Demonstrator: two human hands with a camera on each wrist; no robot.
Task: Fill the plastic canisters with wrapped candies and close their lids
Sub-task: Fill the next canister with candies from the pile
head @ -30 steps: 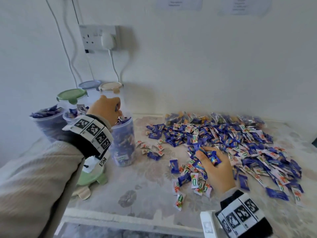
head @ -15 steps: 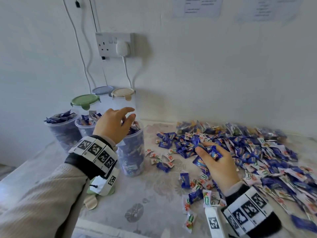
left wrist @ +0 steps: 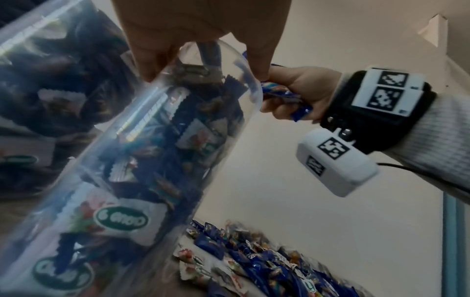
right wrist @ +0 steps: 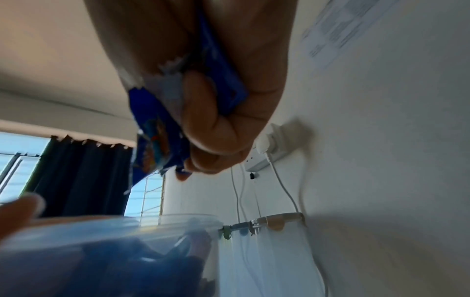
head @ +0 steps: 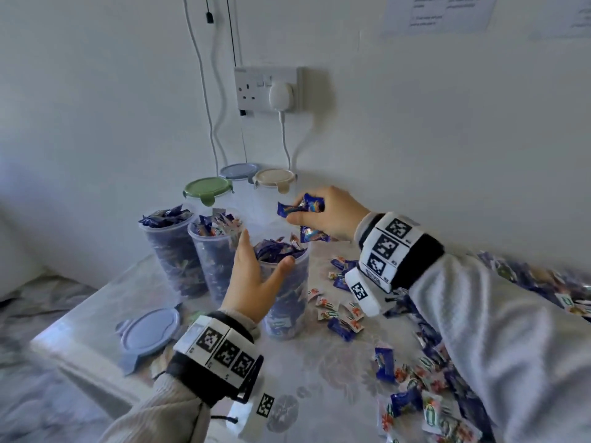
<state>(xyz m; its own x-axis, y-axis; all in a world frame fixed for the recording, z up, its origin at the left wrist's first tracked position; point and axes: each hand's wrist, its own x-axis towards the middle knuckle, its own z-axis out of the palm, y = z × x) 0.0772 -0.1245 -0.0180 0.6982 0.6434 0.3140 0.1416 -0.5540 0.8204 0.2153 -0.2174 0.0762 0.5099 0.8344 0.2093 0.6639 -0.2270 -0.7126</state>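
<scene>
Nearest, on the pale patterned table (head: 224, 388), the left hand (head: 252, 276) cups the clear plastic canister (head: 287, 302) of wrapped candies, fingers (head: 242, 244) fairly straight against its rim. Just beyond, above its open mouth, the right hand (head: 332, 215) clutches blue-wrapped candies (head: 307, 207) in curled fingers (right wrist: 216, 128).

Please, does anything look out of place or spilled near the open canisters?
A few wrapped candies lie loose on the table beside the open canister. One blue lid lies off at the table's near-left edge.
</scene>
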